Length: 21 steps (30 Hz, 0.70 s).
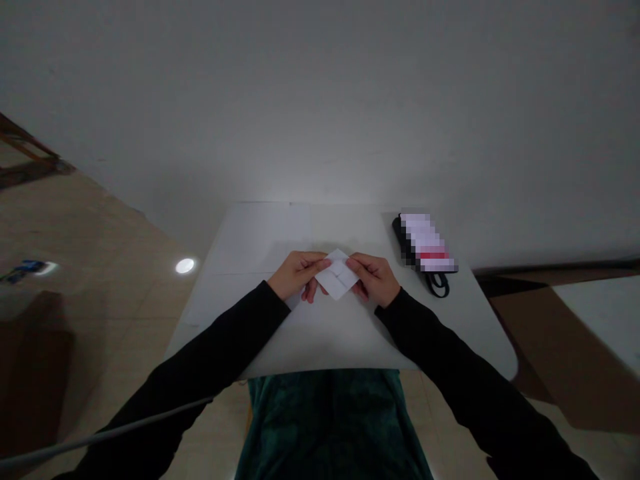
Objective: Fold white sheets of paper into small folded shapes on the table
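Note:
Between my two hands a small folded paper (339,283) is held up above the table, turned like a diamond with crease lines and flaps on its face. My left hand (301,272) pinches its left corner, thumb on top and the other fingers curled beneath. At the right corner my right hand (374,275) grips in the same manner, thumb on the front. Parts of the fingers behind the paper are hidden.
White paper sheets (250,237) lie on the left of the white table (450,340). At the back right sits a blurred-out phone-like object (429,243) on a black case with a strap loop (440,285). A wall (320,100) rises behind the table. A cable (125,423) crosses my left sleeve.

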### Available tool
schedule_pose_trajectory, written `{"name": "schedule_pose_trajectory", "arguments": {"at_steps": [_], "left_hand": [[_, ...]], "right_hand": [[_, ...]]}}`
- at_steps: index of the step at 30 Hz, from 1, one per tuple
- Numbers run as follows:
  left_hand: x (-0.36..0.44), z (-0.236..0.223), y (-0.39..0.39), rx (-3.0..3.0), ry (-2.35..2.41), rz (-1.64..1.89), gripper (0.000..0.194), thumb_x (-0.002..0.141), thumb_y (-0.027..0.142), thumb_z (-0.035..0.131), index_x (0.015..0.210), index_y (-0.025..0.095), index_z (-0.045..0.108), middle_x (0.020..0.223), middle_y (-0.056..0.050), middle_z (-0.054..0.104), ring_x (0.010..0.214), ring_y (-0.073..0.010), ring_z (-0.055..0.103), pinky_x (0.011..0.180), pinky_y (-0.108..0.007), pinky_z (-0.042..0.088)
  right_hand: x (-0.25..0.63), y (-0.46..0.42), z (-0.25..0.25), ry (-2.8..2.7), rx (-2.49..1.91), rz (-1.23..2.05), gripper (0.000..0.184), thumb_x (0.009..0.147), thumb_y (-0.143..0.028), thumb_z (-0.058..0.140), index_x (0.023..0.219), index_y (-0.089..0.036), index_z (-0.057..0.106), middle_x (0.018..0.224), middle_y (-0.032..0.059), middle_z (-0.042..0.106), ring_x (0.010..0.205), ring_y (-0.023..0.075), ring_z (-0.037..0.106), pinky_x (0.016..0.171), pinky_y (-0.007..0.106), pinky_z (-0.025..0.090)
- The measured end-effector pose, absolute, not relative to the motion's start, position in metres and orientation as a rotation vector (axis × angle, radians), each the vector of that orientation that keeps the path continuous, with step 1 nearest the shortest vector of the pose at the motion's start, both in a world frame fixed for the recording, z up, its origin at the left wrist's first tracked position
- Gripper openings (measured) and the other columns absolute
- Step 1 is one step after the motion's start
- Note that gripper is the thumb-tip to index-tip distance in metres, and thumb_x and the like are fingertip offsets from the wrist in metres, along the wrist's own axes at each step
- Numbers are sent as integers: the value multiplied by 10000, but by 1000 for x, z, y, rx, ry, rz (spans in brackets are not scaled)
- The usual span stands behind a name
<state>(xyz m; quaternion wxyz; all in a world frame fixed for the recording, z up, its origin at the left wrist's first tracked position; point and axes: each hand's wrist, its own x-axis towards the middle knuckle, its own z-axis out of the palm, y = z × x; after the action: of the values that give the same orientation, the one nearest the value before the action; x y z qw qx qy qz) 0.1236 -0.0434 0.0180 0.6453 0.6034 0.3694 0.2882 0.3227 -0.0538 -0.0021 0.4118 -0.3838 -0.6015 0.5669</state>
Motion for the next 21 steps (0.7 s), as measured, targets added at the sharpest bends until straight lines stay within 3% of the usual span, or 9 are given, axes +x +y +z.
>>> {"name": "schedule_pose_trajectory", "arguments": {"at_steps": [3, 6, 9, 13, 21], "left_hand": [[123, 18, -43, 1414, 853, 663, 398, 891, 461, 512, 977, 89, 623, 612, -25, 657, 362, -80, 551, 333, -153, 404], [125, 16, -44, 1485, 898, 705, 372, 826, 437, 618, 978, 97, 631, 737, -54, 677, 550, -108, 637, 428, -160, 495], [129, 13, -46, 1453, 922, 728, 531, 699, 372, 759, 1124, 115, 574, 806, -57, 680, 626, -141, 649, 447, -204, 548], [134, 11, -49, 1359, 903, 743, 694, 655, 298, 795, 1251, 138, 478, 809, -57, 691, 631, -159, 659, 449, -239, 571], [132, 19, -47, 1380, 964, 744, 399, 675, 324, 776, 976, 83, 671, 737, -52, 686, 518, -92, 590, 403, -171, 509]], "right_hand": [[321, -55, -3, -1476, -972, 1420, 368, 869, -516, 523, 748, -176, 595, 423, -76, 483, 264, 54, 357, 266, 184, 255], [319, -59, -3, -1475, -1000, 1361, 362, 860, -505, 546, 821, -158, 643, 450, -57, 533, 275, 63, 411, 282, 190, 296], [316, -62, -2, -1466, -1003, 1360, 367, 859, -495, 554, 947, -156, 664, 447, -45, 569, 287, 86, 469, 293, 193, 332], [316, -61, -3, -1406, -1019, 1355, 357, 840, -474, 589, 977, -155, 674, 388, -50, 541, 279, 102, 473, 276, 194, 324], [314, -58, -5, -1339, -1025, 1344, 354, 805, -470, 634, 919, -138, 688, 438, -31, 566, 315, 105, 499, 289, 209, 369]]}}
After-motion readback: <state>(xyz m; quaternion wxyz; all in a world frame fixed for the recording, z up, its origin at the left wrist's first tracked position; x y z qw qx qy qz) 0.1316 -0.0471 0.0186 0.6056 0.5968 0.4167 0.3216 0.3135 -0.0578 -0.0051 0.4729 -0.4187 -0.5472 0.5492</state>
